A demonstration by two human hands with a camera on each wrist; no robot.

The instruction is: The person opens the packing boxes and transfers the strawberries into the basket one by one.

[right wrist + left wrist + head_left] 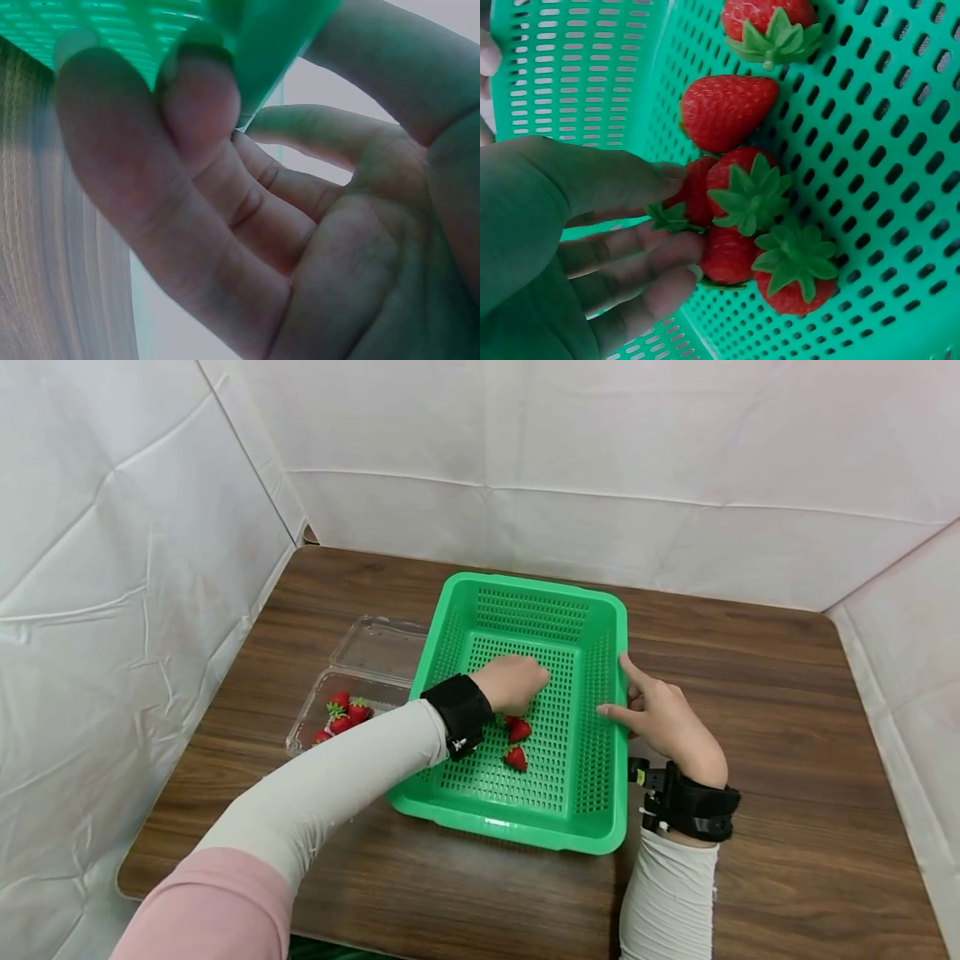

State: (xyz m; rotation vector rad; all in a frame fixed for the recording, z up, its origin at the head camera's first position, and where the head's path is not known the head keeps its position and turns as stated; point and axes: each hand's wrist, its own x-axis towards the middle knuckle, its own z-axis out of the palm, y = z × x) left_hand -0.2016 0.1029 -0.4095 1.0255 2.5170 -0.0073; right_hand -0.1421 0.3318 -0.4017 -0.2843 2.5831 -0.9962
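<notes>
A green perforated basket (540, 587) stands in the middle of the brown table. My left hand (525, 681) reaches into it, knuckles up. In the left wrist view the left hand (679, 225) pinches a strawberry (694, 196) between thumb and fingers, within a cluster of several strawberries (727, 109) on the basket floor (900, 150). Two more strawberries (517, 728) show beside the wrist in the head view. My right hand (626, 693) grips the basket's right rim, thumb inside and fingers outside. In the right wrist view its fingers (199, 97) curl round the green rim (262, 37).
An open clear plastic clamshell (375, 647) lies left of the basket and holds several strawberries (341, 714). White cloth walls close in the table at the back and both sides. Bare wood lies right of the basket.
</notes>
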